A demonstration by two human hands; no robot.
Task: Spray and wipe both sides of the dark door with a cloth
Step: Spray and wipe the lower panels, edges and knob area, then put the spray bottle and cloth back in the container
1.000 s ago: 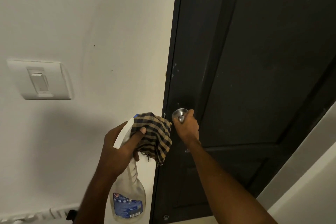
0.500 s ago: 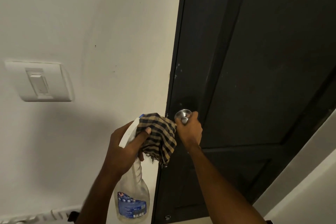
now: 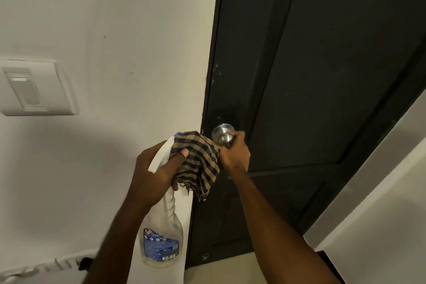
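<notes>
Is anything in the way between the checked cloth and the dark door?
Only the right hand, gripping the knob, sits beside the checked cloth, which the left hand holds with the spray bottle. Nothing else blocks the dark door.

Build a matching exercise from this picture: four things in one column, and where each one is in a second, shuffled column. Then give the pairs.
Things:
1. spray bottle
2. checked cloth
3. door knob
4. light switch

Places:
a. gripped by the right hand, on the dark door
b. mounted on the white wall
c. pinned under the thumb of the left hand
d. its body hangs below the left hand, which grips its neck

Pairs: 1-d, 2-c, 3-a, 4-b
</notes>
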